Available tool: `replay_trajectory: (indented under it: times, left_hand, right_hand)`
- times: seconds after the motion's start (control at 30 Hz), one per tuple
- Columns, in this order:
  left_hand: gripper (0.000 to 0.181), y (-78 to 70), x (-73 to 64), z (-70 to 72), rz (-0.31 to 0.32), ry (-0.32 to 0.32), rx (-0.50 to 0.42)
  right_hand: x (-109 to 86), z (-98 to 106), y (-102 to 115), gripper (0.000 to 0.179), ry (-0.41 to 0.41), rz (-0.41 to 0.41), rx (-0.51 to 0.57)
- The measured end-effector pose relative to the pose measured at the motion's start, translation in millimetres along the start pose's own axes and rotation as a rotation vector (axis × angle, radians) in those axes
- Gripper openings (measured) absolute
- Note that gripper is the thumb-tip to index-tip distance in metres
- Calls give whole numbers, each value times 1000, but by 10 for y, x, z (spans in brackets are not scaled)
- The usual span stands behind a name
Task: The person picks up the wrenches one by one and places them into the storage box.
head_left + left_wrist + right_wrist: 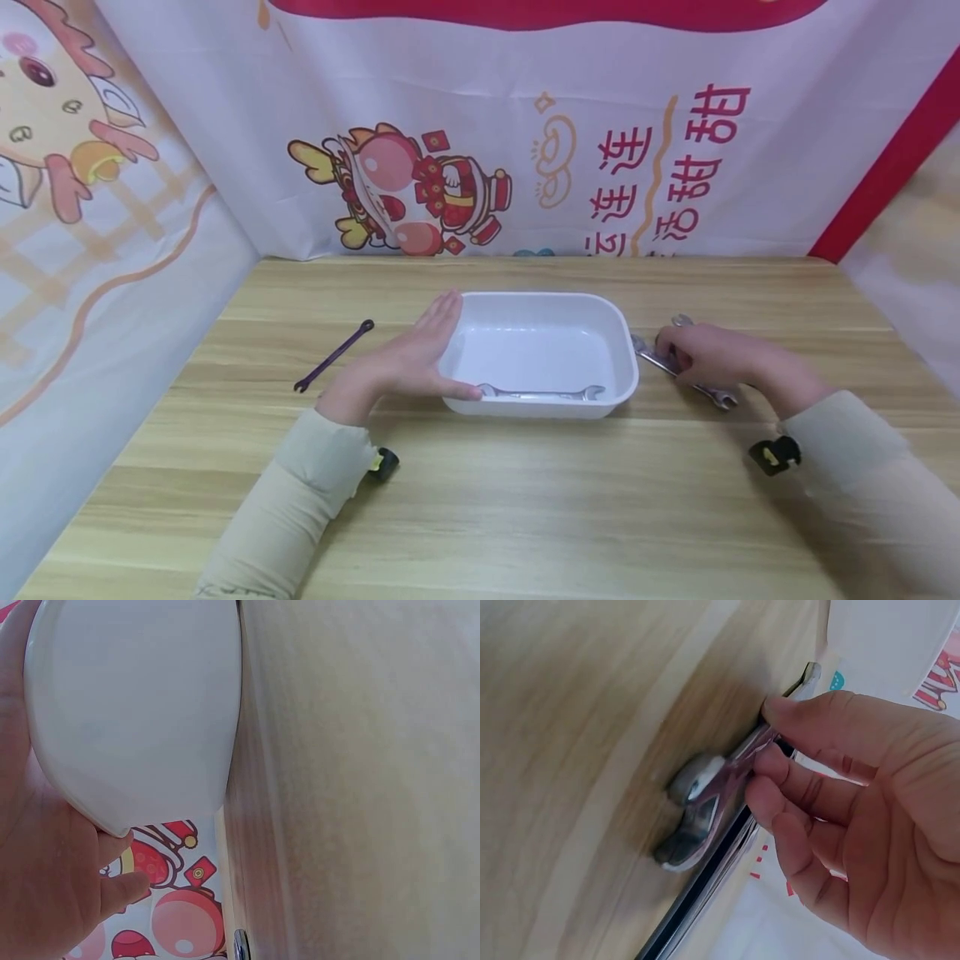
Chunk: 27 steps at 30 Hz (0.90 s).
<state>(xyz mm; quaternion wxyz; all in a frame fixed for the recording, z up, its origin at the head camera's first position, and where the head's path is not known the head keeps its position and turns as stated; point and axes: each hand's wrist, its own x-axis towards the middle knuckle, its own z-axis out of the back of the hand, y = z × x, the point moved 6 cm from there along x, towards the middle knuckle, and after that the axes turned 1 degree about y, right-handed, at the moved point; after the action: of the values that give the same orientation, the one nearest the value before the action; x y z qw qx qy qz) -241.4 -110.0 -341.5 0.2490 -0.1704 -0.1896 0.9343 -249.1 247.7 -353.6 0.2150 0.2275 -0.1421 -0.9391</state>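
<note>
My left hand (412, 354) holds the left end of a white plastic box (540, 410), thumb over the near rim and fingers along the left side. The left wrist view shows the box wall (135, 712) close against the palm. Inside the box, a silver open-end wrench (540, 394) lies along the near wall. To the right of the box, my right hand (708, 354) pinches a shiny wrench (731, 769) between thumb and fingertips, low over the table. A second wrench (705, 885) lies beside it, partly hidden by the fingers.
A dark purple combination wrench (333, 357) lies slanted on the wooden table (540, 500), left of the box. Behind the table hangs a white printed cloth (450, 75), with another printed cloth (90, 250) at the left side.
</note>
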Motion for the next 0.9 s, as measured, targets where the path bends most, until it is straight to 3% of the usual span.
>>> replay_trajectory:
  times: [0.33, 0.57, 0.9]
  left_hand:
    - [137, 26, 9, -27, -2, 1, 0]
    - [136, 20, 4, -19, -1, -5, 0]
    - [136, 11, 6, -14, -7, -10, 19]
  right_hand:
    - [23, -22, -27, 21, 34, -55, 28]
    - [1, -17, -56, 10, 23, -23, 61]
    - [-16, -25, -127, 9, 50, -31, 122]
